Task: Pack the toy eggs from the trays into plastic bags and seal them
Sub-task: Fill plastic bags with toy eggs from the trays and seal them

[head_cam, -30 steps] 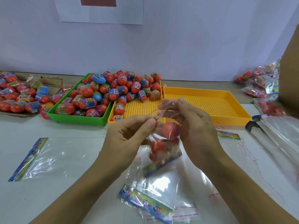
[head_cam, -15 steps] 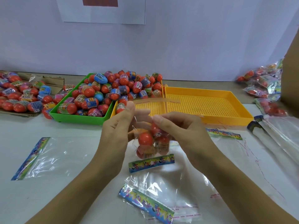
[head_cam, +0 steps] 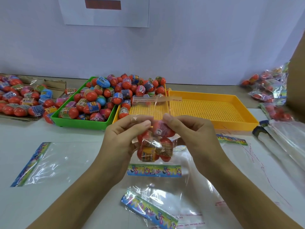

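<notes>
Two hands meet mid-frame in the head view, both on one filled bag (head_cam: 154, 146) held up off the worktop (head_cam: 82, 204). Left hand (head_cam: 123, 141): fingers curled in, thumb and forefinger pinching the clear film near the bag's mouth. Right hand (head_cam: 189, 131): same, thumb tip pressing film over the top egg. Neither is slack; both have hold of the bag. Several toy eggs (head_cam: 162, 129) sit bunched inside, w/ the printed header strip (head_cam: 154, 170) hanging at the bottom, so the open end faces up. The adhesive flap (head_cam: 156, 98) stands up beyond the fingers, prob. so it can be folded down over the mouth; sealing looks like the step in hand, not yet done.

Supply is close behind: green tray (head_cam: 79, 123) heaped w/ eggs, left yellow tray (head_cam: 148, 111) only part full at its far left, right yellow tray (head_cam: 214, 124) w/ no eggs visible. More eggs on flattened cardboard (head_cam: 54, 83) far left. Empty bags are laid flat within reach: one at left (head_cam: 47, 164), one near bottom centre (head_cam: 156, 207), a stack at right (head_cam: 287, 138). Packed bags (head_cam: 267, 90) pile far right, away from the work area.
</notes>
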The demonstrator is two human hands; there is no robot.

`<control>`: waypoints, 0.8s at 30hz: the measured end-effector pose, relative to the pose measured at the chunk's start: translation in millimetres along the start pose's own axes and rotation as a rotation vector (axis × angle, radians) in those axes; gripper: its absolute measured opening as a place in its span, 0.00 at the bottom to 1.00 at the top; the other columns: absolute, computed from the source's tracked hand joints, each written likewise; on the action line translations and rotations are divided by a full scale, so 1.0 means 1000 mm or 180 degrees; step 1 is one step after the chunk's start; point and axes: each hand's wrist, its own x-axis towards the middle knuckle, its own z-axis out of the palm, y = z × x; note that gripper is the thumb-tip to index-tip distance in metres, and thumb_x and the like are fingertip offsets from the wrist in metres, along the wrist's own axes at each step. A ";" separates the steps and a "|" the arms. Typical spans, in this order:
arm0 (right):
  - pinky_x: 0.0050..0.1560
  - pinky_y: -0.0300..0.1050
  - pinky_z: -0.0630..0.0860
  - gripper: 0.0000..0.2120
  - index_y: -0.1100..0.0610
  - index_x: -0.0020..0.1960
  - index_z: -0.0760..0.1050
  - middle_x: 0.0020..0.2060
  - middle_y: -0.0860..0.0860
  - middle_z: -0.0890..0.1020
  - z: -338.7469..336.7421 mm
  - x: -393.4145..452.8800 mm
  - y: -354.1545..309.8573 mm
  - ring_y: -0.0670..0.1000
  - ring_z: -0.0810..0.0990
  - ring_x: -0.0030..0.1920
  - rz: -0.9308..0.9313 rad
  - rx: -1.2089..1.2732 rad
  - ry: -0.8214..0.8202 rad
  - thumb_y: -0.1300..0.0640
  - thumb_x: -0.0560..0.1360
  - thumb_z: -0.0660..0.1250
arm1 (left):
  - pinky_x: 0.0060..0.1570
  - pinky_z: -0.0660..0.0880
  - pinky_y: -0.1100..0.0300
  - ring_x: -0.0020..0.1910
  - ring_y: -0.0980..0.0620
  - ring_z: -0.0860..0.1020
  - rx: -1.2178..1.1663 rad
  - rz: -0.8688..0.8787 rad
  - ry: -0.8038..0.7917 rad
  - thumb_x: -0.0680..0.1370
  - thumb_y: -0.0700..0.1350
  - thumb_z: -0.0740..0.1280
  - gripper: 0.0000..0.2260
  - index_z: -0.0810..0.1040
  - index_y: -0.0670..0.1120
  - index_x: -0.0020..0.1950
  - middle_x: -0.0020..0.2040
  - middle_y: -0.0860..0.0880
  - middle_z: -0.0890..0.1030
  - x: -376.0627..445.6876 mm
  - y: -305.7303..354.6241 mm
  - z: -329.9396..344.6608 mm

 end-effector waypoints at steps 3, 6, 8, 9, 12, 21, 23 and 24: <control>0.35 0.41 0.79 0.15 0.61 0.39 0.85 0.32 0.57 0.84 -0.001 0.000 0.002 0.51 0.80 0.34 -0.0088 -0.0002 0.0054 0.48 0.69 0.72 | 0.33 0.78 0.62 0.38 0.53 0.82 -0.0013 -0.0051 -0.0008 0.67 0.48 0.70 0.09 0.86 0.46 0.42 0.40 0.46 0.84 0.000 0.002 0.001; 0.35 0.38 0.78 0.14 0.62 0.39 0.85 0.31 0.57 0.84 -0.001 -0.002 0.002 0.49 0.80 0.32 -0.0190 0.0004 0.0023 0.50 0.70 0.72 | 0.37 0.81 0.57 0.44 0.50 0.84 0.0049 0.0010 0.0066 0.69 0.56 0.68 0.15 0.85 0.46 0.46 0.45 0.45 0.85 0.000 0.003 0.001; 0.34 0.35 0.76 0.13 0.62 0.39 0.85 0.31 0.56 0.84 -0.001 -0.002 0.002 0.47 0.81 0.31 -0.0190 0.0006 0.0028 0.51 0.70 0.72 | 0.38 0.82 0.56 0.46 0.49 0.84 -0.0009 0.0101 0.0178 0.71 0.55 0.67 0.14 0.85 0.48 0.47 0.47 0.43 0.85 0.001 0.002 0.000; 0.33 0.35 0.76 0.14 0.62 0.39 0.85 0.32 0.56 0.84 -0.001 -0.001 0.001 0.47 0.81 0.31 -0.0168 0.0000 0.0040 0.51 0.70 0.72 | 0.38 0.81 0.57 0.46 0.48 0.85 -0.0041 0.0150 0.0233 0.72 0.52 0.67 0.12 0.86 0.48 0.47 0.47 0.43 0.86 0.002 0.002 -0.001; 0.35 0.38 0.78 0.14 0.61 0.40 0.85 0.33 0.55 0.85 0.001 -0.002 0.000 0.47 0.83 0.33 0.0009 -0.0001 -0.0061 0.49 0.69 0.71 | 0.35 0.81 0.59 0.43 0.48 0.85 -0.0060 0.0242 0.0331 0.73 0.48 0.66 0.10 0.87 0.48 0.45 0.45 0.44 0.86 0.002 0.003 0.000; 0.38 0.33 0.69 0.06 0.52 0.51 0.79 0.39 0.49 0.78 -0.003 -0.014 -0.005 0.44 0.75 0.38 -0.2262 -0.1544 0.1073 0.57 0.74 0.73 | 0.41 0.82 0.60 0.37 0.51 0.85 0.1227 0.0815 -0.0017 0.75 0.48 0.72 0.06 0.86 0.50 0.50 0.37 0.49 0.86 -0.009 0.007 -0.001; 0.40 0.30 0.69 0.06 0.57 0.50 0.83 0.39 0.50 0.79 -0.001 -0.016 -0.004 0.44 0.76 0.39 -0.2452 -0.1853 0.0746 0.59 0.73 0.73 | 0.38 0.82 0.59 0.36 0.50 0.85 0.1429 0.0947 -0.0230 0.76 0.45 0.71 0.06 0.85 0.48 0.52 0.37 0.50 0.85 -0.012 0.006 0.002; 0.41 0.31 0.69 0.07 0.58 0.50 0.84 0.39 0.51 0.80 0.000 -0.016 -0.003 0.45 0.77 0.39 -0.2364 -0.1933 0.0615 0.59 0.72 0.74 | 0.35 0.82 0.58 0.36 0.49 0.84 0.1490 0.1016 -0.0325 0.77 0.45 0.72 0.06 0.85 0.48 0.52 0.36 0.50 0.85 -0.013 0.005 0.004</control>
